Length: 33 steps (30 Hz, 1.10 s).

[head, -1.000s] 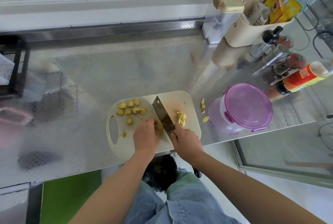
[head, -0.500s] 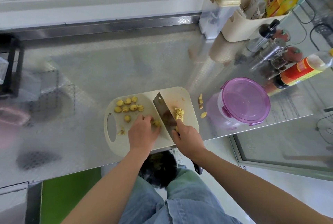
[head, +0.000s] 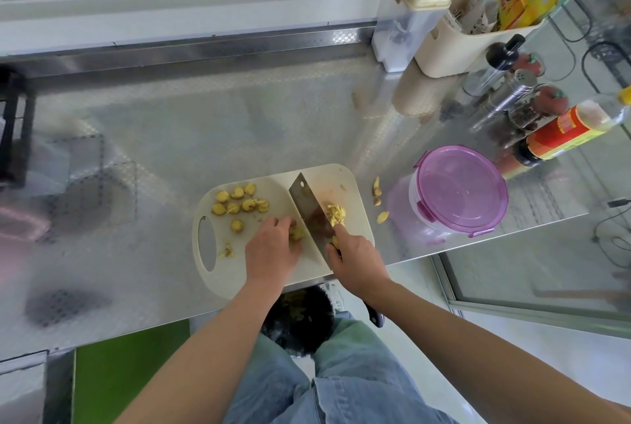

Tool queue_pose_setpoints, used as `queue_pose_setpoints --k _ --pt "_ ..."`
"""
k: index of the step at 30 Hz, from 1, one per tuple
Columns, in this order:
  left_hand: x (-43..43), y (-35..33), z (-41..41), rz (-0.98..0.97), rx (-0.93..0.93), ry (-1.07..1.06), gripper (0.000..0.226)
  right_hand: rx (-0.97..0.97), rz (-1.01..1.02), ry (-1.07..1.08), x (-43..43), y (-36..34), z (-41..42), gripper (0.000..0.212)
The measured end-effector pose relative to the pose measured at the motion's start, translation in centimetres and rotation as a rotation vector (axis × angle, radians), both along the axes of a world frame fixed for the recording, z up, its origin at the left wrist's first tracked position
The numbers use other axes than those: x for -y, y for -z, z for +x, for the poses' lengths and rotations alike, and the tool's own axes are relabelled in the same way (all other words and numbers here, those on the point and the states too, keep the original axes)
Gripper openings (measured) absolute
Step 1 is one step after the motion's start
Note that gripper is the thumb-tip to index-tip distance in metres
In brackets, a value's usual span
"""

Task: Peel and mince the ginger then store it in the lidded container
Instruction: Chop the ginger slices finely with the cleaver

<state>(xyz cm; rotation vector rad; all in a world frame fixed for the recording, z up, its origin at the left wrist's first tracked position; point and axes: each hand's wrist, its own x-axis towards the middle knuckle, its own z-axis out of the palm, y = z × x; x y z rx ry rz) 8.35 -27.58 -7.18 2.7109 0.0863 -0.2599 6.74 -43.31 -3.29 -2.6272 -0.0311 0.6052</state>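
Nearest the camera are blue denim trouser legs (head: 341, 386), with a round black bin (head: 298, 317) on the floor between them, under the edge of the counter. Above the bin, the left hand (head: 271, 249) curls its fingertips down onto a small yellow chunk of ginger (head: 297, 233), pinning it to the pale beige plastic cutting board (head: 239, 275). The right hand (head: 355, 259) is wrapped round the dark handle of a broad steel cleaver (head: 309, 212), whose blade stands on the board just right of that chunk. A little heap of minced ginger (head: 336, 213) lies against the blade's right face. Round peeled ginger slices (head: 239, 201) are scattered across the board's far left part. A few ginger scraps (head: 377, 188) lie on the patterned steel counter (head: 205, 116) beside the board. Further right stands the clear round container with a purple clip-on lid (head: 461, 188), closed. Beyond it are a red-labelled sauce bottle (head: 566, 130) and a cream plastic caddy (head: 454, 48).
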Motion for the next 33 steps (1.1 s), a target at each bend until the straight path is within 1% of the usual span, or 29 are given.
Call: queue_pose_setpoints --k 5,9,12,15,18,20,21,24,26,33 --pt "-0.4 0.0 -0.3 -0.062 0.013 -0.01 0.032 0.002 0.011 -0.007 -0.1 -0.1 0.2 0.016" --pt "-0.4 0.2 -0.3 -0.113 0.006 -0.069 0.022 0.014 0.002 -0.041 -0.2 -0.3 0.2 0.015" --pt "-0.2 0.4 -0.3 -0.182 -0.015 -0.109 0.022 0.016 -0.02 -0.083 -0.3 -0.3 0.1 0.016" --pt "-0.2 0.1 -0.3 -0.239 -0.027 -0.224 0.026 0.022 -0.045 -0.069 -0.2 -0.3 0.3 0.018" --pt "-0.3 -0.3 -0.3 -0.289 -0.07 -0.404 0.019 0.023 -0.084 -0.087 -0.3 -0.4 0.5 0.017" --pt "-0.2 -0.5 -0.2 -0.35 -0.133 -0.547 0.013 0.025 -0.104 -0.118 -0.5 -0.6 0.4 0.015" --pt "0.0 -0.6 -0.1 -0.372 -0.168 -0.585 0.012 0.024 -0.105 -0.134 -0.7 -0.7 0.3 0.013" --pt "0.3 -0.7 0.2 -0.419 -0.264 -0.627 0.01 0.012 -0.117 -0.171 -1.1 -0.8 -0.1 0.015" --pt "0.5 -0.7 0.4 -0.435 -0.297 -0.652 0.012 0.004 -0.128 -0.151 -1.2 -0.7 0.0 0.016" --pt "1.1 -1.3 0.3 -0.419 -0.296 -0.691 0.012 0.0 -0.153 -0.158 -1.4 -1.1 0.1 0.018"
